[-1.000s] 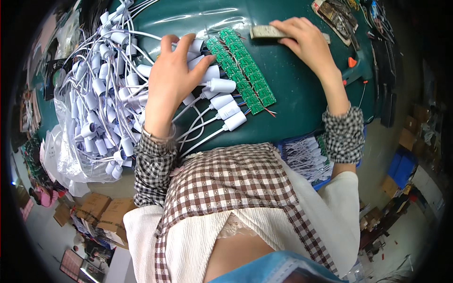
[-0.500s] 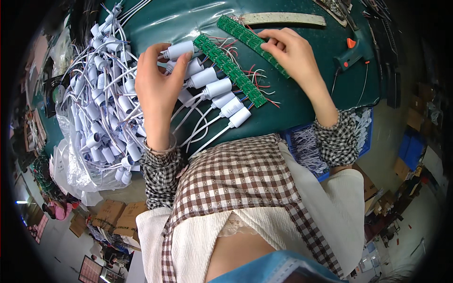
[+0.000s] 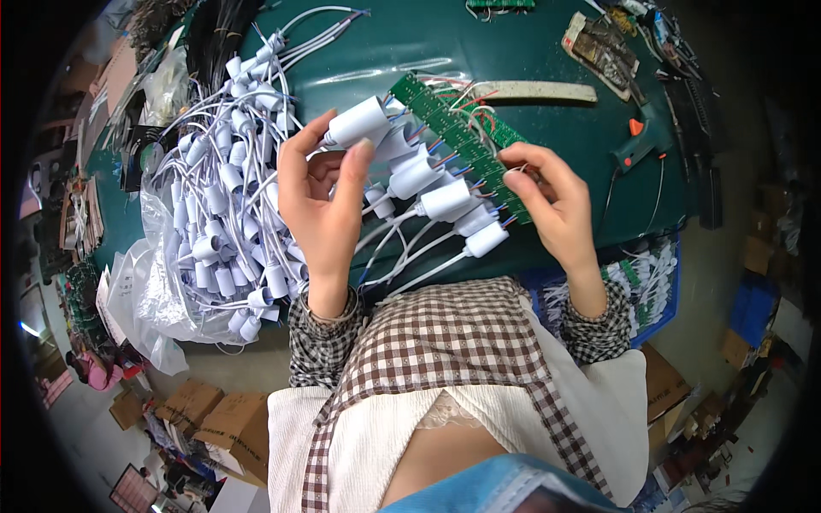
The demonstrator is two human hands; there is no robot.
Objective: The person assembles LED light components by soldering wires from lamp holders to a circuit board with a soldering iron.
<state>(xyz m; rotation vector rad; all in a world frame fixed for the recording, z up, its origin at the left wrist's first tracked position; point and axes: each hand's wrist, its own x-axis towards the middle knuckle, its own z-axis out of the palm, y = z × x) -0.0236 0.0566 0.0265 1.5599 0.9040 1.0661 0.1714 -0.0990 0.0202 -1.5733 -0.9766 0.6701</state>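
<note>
At centre, left hand (image 3: 327,201) pinches a white socket (image 3: 357,124), right hand (image 3: 554,195) a slim green board (image 3: 460,139)

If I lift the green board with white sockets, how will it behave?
The green board looks thin but straight, so probably fairly stiff. White sockets wired along one edge would likely drag it that way, and their thin wires may bend.

Left hand (image 3: 323,209), right hand (image 3: 560,198) in pinch grips

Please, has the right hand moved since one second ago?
Yes, the right hand moved nearer to the checked apron. Before, it was higher in view than the orange trigger of the glue gun; now it is lower.
</note>
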